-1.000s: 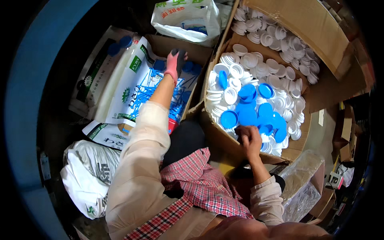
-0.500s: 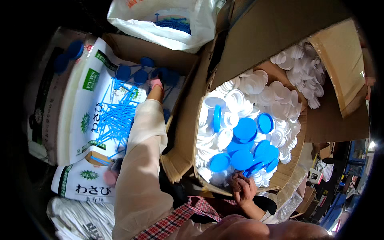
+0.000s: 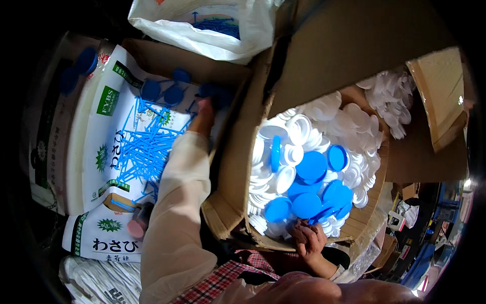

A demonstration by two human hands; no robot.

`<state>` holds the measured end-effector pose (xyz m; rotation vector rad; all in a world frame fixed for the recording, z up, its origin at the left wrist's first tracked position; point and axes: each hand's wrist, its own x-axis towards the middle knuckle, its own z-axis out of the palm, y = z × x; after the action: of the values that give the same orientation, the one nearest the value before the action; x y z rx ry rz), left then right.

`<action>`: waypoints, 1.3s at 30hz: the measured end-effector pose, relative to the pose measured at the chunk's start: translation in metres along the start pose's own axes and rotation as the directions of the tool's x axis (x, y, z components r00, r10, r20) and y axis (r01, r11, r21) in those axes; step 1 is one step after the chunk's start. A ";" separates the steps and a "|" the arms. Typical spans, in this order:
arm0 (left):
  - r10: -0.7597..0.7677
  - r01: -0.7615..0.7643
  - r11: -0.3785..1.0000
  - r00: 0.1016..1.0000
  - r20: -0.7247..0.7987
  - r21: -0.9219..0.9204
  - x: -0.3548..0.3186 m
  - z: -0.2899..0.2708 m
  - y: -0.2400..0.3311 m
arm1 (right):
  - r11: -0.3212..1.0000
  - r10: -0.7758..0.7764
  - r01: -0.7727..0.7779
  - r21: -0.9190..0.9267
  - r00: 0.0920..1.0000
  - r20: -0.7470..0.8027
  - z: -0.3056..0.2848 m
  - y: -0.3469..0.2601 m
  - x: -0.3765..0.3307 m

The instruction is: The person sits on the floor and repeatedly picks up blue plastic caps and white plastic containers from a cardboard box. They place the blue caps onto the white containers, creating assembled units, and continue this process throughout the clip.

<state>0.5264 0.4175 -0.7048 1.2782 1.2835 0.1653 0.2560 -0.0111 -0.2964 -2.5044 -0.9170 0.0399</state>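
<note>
My left hand (image 3: 203,117) reaches into the left cardboard box (image 3: 197,65), at its far right corner. Its shaded fingers are beside dark blue round caps (image 3: 218,94), and whether they grip one is unclear. More blue caps (image 3: 173,95) lie left of the hand, and thin blue plastic sticks (image 3: 146,152) spread over the box's white printed lining. By the near rim of the right cardboard box (image 3: 228,202), my right hand (image 3: 308,239) has its fingers curled; what they hold, if anything, is hidden. Blue lids (image 3: 307,204) lie just beyond it, on a heap of white lids (image 3: 324,107).
A white bag (image 3: 243,43) with more blue sticks stands behind the left box. A raised cardboard flap (image 3: 349,45) rises over the right box. White sacks (image 3: 101,283) lie at the near left. Two blue caps (image 3: 86,61) rest at the left box's outer side.
My left hand has shifted slightly and its fingers now sit deeper in shadow by the blue caps. The view has moved a little. My right hand stays by the rim.
</note>
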 end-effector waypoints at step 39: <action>0.052 0.555 0.830 -0.179 0.982 0.057 -0.584 -0.091 0.106 | 0.978 -0.163 0.210 -0.007 0.735 -0.658 -0.068 -0.028 -0.031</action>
<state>0.2978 0.0995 -0.2492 0.3053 -0.0334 -0.7818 0.2273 -0.0397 -0.2280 -2.0884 -0.8212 -0.8169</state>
